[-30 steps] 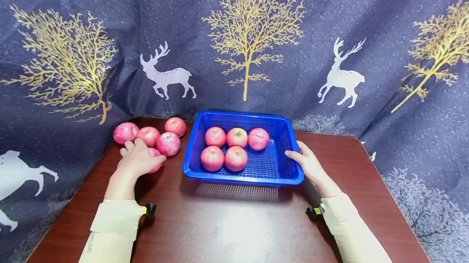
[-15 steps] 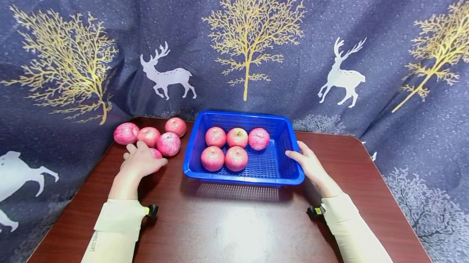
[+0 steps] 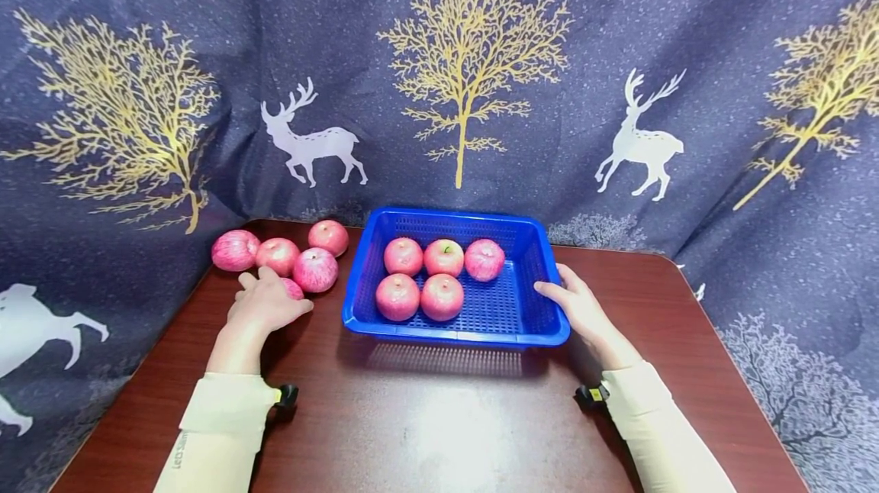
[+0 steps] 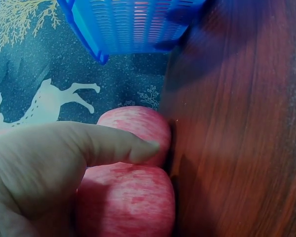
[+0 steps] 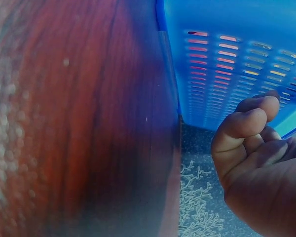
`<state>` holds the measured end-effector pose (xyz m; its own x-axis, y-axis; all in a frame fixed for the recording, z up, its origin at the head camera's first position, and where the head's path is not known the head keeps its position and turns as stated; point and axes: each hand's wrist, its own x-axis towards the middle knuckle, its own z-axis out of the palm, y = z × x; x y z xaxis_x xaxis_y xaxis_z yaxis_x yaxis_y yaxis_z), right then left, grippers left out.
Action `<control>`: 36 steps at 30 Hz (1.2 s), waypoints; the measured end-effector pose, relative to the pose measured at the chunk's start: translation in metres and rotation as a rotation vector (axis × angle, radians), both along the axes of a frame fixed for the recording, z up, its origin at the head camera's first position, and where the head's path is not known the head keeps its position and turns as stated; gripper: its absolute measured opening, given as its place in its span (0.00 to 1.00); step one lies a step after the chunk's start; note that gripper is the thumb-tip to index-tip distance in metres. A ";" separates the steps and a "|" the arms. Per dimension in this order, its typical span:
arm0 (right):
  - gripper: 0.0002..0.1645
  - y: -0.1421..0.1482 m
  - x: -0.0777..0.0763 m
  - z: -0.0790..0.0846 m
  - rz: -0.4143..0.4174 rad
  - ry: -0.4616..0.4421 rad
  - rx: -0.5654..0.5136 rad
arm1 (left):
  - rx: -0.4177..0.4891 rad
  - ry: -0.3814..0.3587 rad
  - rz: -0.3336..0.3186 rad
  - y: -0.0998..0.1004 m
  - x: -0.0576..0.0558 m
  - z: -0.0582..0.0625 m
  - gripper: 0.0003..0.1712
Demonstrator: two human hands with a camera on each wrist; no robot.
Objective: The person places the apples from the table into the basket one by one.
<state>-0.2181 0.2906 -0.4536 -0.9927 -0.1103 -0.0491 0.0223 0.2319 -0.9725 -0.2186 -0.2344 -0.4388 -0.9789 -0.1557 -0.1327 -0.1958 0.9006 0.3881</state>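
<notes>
At the left of the table, my left hand lies over the nearest red apple, its thumb along the right side. The left wrist view shows that apple against the palm and below the thumb, with another apple just beyond; the other fingers are mostly hidden there. My right hand holds the right end of a blue plastic basket, thumb over the rim. In the right wrist view its curled fingers are against the slotted outer wall. Inside the basket, several apples sit in two rows.
More loose apples are grouped behind the left hand, near the table's back left corner. A dark curtain with deer and tree prints hangs behind the brown table. Bare basket floor shows at the right.
My left hand has shifted slightly to the right and covers more of the nearest apple. The right hand, the basket and the apples in it have stayed put.
</notes>
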 end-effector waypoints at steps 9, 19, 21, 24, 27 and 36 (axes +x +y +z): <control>0.35 0.000 0.001 0.000 0.007 -0.009 -0.019 | -0.017 -0.015 -0.020 0.001 0.001 0.000 0.54; 0.34 0.000 -0.001 -0.003 0.012 -0.011 -0.044 | -0.014 -0.031 0.003 0.000 0.004 0.004 0.58; 0.34 0.000 -0.001 -0.002 0.017 -0.015 -0.046 | -0.016 -0.034 0.007 -0.001 0.003 0.004 0.58; 0.35 0.001 -0.001 -0.001 0.026 -0.018 -0.046 | -0.018 -0.040 0.011 -0.002 0.003 0.005 0.58; 0.35 0.000 -0.001 -0.001 0.024 -0.016 -0.035 | -0.020 -0.045 0.014 -0.003 0.002 0.006 0.58; 0.35 0.001 -0.001 -0.002 0.010 -0.019 -0.004 | -0.007 0.003 0.037 -0.001 0.004 0.014 0.55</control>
